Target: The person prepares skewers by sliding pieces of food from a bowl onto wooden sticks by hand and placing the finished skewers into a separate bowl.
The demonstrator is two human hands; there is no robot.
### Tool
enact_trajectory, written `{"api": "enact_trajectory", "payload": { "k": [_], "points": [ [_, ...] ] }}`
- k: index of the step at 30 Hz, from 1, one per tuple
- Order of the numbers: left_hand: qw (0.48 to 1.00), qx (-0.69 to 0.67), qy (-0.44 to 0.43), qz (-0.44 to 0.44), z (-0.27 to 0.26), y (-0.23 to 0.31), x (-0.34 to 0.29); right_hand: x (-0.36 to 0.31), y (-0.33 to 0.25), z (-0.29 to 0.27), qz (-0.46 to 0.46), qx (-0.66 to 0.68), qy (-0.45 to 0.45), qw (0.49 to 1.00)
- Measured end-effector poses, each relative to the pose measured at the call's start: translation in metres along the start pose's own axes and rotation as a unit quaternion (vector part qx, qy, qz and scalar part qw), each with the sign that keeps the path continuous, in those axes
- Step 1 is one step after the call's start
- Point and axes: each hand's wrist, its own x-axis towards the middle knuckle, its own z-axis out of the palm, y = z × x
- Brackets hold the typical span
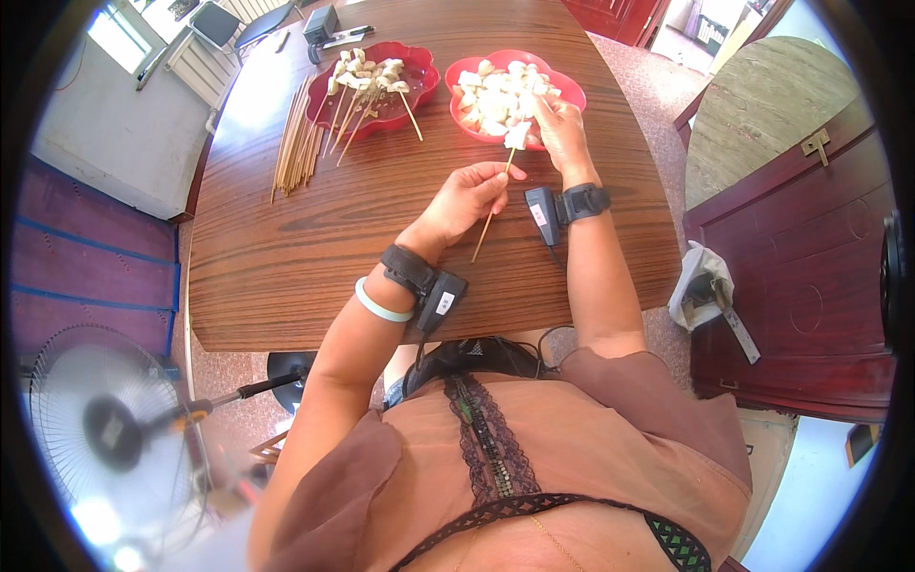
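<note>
My left hand (469,202) pinches a thin wooden skewer (482,235), held slanting over the table. Its upper end carries a pale white chunk (516,136) at the near rim of a red scalloped bowl (575,92). Loose white chunks (496,93) heap up inside that bowl; their exact kind is unclear. My right hand (564,136) reaches over the bowl's near right side, fingers drawn together among the chunks. What lies between those fingertips is hidden.
A second red bowl (431,79) to the left holds several loaded skewers (362,81), sticks leaning over its rim. Beside it lies a bundle of bare skewers (298,153). A dark box (321,24) and pens (349,36) sit farther back. A fan (114,434) stands left of the wooden table (381,276).
</note>
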Motion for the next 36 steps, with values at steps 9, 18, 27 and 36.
{"api": "enact_trajectory", "payload": {
  "k": [9,18,27,36],
  "points": [
    [0.998,-0.044,0.034,-0.006,0.004,0.004,0.001,0.000,-0.004,-0.006,-0.009,-0.036,-0.045,0.998],
    [0.999,-0.031,0.037,0.011,0.000,0.000,0.002,-0.008,-0.023,-0.001,-0.022,0.018,-0.192,0.981],
    [0.999,-0.024,0.034,0.002,0.001,0.005,0.002,-0.005,-0.017,0.003,-0.023,0.055,-0.091,0.994],
    [0.999,-0.009,0.030,0.002,0.001,0.002,0.002,0.000,-0.008,-0.005,0.042,0.039,-0.075,0.996]
  ]
}}
